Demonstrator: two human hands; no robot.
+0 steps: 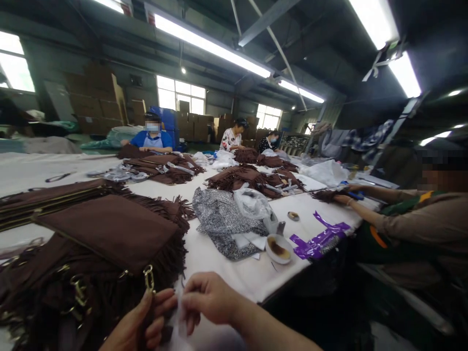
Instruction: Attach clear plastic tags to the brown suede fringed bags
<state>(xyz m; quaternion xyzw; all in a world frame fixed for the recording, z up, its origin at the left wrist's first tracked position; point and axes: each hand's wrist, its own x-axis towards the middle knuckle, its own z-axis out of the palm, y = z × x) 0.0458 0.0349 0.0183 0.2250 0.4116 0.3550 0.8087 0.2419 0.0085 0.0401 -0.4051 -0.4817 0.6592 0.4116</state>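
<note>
A brown suede fringed bag (109, 234) lies on top of a pile of like bags at the near left of the white table (226, 273). Its gold metal clasp (148, 279) hangs at the near corner. My left hand (141, 324) sits just below the clasp, thumb up against it and fingers curled around the dark fringe. My right hand (208, 297) is beside it, fingers closed in a pinch on a small pale piece that I cannot make out.
A speckled grey cloth (223, 219), clear plastic bags (254, 202), a small white bowl (278, 248) and purple tape strips (318, 239) lie mid-table. More brown bag piles (252, 178) lie farther back. A person at the right (420, 219) reaches onto the table; others sit at the far side.
</note>
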